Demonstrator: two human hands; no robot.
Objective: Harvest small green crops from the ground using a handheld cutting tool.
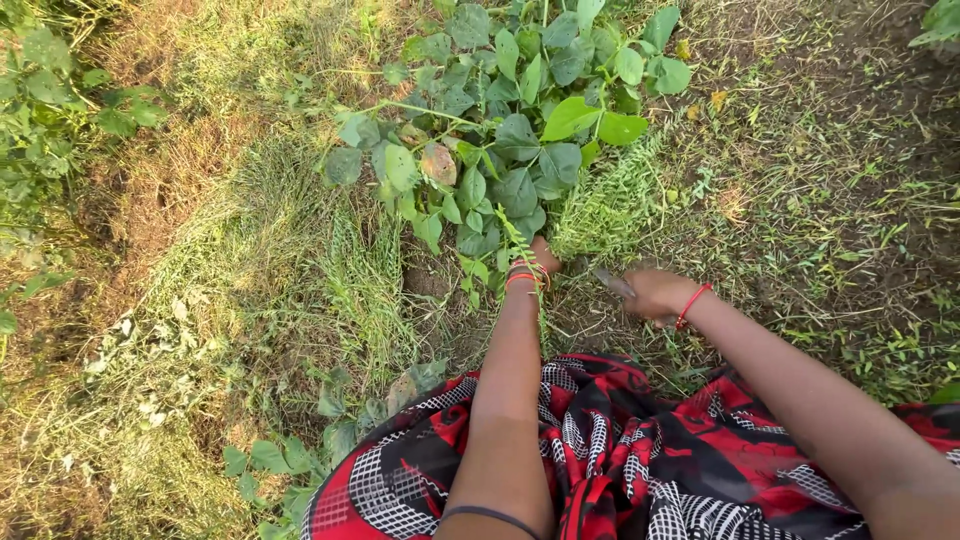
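Note:
My left hand (pixel 540 256) reaches forward into the base of a leafy green plant (pixel 510 110), its fingers hidden under the leaves and grass blades; whether it grips anything is unclear. A red bangle sits on that wrist. My right hand (pixel 655 293), with a red thread on the wrist, is shut on a small metal blade tool (pixel 612 282) that points left toward the plant's base, low over the grass.
Green and dry grass (pixel 280 260) covers the ground to the left. Bare dark soil with sparse weeds (pixel 830 150) lies to the right. More leafy plants (pixel 50 100) stand at the far left. Red, black and white patterned cloth (pixel 620 460) covers my lap.

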